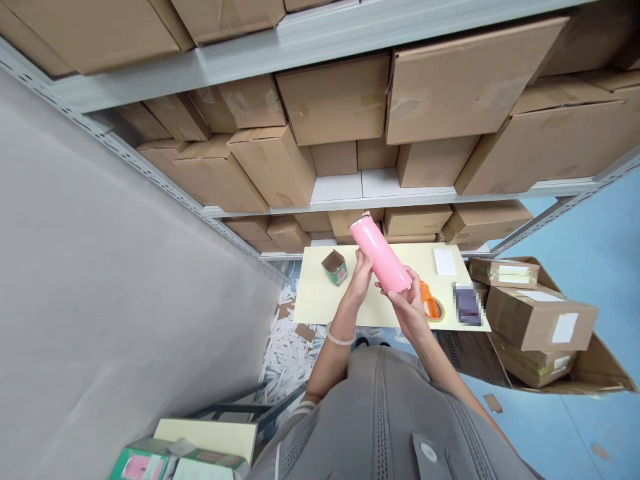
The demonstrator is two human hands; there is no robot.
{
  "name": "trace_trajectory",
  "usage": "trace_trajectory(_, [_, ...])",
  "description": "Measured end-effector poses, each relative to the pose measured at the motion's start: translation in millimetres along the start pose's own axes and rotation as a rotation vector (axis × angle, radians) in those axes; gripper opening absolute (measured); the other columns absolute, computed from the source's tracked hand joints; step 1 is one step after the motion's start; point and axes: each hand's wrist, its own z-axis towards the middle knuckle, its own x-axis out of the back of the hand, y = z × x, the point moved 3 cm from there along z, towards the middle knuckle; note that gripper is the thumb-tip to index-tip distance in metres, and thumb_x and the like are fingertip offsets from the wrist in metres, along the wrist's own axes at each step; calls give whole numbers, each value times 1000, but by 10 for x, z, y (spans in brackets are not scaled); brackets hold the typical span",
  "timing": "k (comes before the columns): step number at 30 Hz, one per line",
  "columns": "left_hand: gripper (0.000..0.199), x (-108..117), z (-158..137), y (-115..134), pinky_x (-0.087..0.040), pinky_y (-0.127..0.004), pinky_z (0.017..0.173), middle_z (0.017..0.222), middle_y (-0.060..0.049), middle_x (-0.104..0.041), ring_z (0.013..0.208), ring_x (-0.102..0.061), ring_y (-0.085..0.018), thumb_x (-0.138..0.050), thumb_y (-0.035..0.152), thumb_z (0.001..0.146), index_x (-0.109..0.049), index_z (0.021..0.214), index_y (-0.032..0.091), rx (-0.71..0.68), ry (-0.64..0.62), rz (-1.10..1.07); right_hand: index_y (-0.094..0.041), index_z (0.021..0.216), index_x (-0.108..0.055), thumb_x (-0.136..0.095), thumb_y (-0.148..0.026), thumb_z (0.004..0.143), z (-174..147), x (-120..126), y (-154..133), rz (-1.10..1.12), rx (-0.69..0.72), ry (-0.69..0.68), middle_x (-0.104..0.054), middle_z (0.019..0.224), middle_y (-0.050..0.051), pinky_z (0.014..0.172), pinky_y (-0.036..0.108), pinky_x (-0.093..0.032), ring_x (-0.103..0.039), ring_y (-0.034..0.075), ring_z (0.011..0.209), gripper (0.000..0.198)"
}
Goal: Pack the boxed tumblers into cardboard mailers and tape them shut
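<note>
A pink tumbler (381, 255) is tilted above the pale yellow table, its dark-rimmed top toward the upper left. My left hand (361, 275) grips its side near the upper half. Around the lower end, my right hand (407, 300) is closed, thumb and fingers on either side. On the table left of my hands stands a small green box (335, 267) with its top open. An orange tape dispenser (429, 300) with a roll of tape lies just right of my right hand.
The table (315, 303) also bears a white paper (445, 262) and a blurred dark item (469, 305). Shelves of cardboard boxes (335, 100) rise behind. At right, a large carton (607, 367) holds packed boxes. Paper strips (287, 363) cover the floor at left; green boxes (145, 460) sit lower left.
</note>
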Motion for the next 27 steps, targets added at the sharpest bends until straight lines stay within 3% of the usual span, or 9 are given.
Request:
trace_trajectory(3, [63, -2, -8, 20, -52, -31, 86, 114, -6, -61, 109, -60, -22, -64, 73, 78, -49, 118, 26, -45, -57, -50, -33, 132, -37, -79, -48, 71, 10, 12, 21, -76, 57, 33, -53, 132, 10, 85, 43, -55, -66, 25, 103, 76])
trace_trajectory(8, [61, 60, -10, -1, -50, -35, 94, 121, -5, -61, 113, -61, -22, -72, 67, 75, -44, 112, 27, -64, 8, -127, -29, 123, -39, -82, -47, 66, -3, 19, 72, -278, 184, 99, -47, 126, 9, 90, 39, -53, -55, 24, 116, 74])
trace_trajectory(11, [59, 43, -19, 14, -50, -39, 96, 122, -8, -64, 112, -63, -23, -74, 63, 76, -43, 110, 26, -51, -60, -151, -27, 120, -40, -79, -44, 69, -29, 0, 67, -368, 268, 118, -46, 121, 9, 93, 41, -51, -52, 25, 117, 67])
trace_trajectory(14, [58, 26, -23, 51, -49, -39, 98, 121, -8, -65, 112, -63, -23, -75, 60, 76, -45, 111, 26, -63, -101, -139, -26, 119, -39, -75, -42, 73, -47, -9, 33, -453, 341, 137, -45, 118, 9, 98, 46, -47, -51, 27, 118, 60])
trace_trajectory(19, [56, 23, -19, 69, -49, -36, 99, 116, -5, -64, 115, -60, -24, -74, 60, 76, -55, 114, 25, -71, -59, -66, -26, 121, -39, -72, -42, 76, -63, 2, -6, -595, 413, 158, -43, 118, 9, 100, 51, -45, -50, 28, 117, 59])
trace_trajectory(23, [54, 17, -19, 78, -48, -35, 99, 113, -6, -66, 115, -60, -25, -77, 56, 75, -60, 114, 22, -102, -64, -17, -25, 134, -34, -73, -42, 76, -86, 11, -7, -714, 423, 133, -41, 126, 12, 100, 52, -45, -47, 29, 121, 71])
trace_trajectory(27, [55, 51, -12, 54, -48, -36, 99, 118, -8, -66, 115, -60, -26, -78, 53, 75, -61, 116, 21, -126, -64, 17, -25, 149, -19, -81, -51, 69, -69, 96, 19, -705, 307, 10, -38, 137, 16, 98, 53, -49, -50, 31, 121, 105])
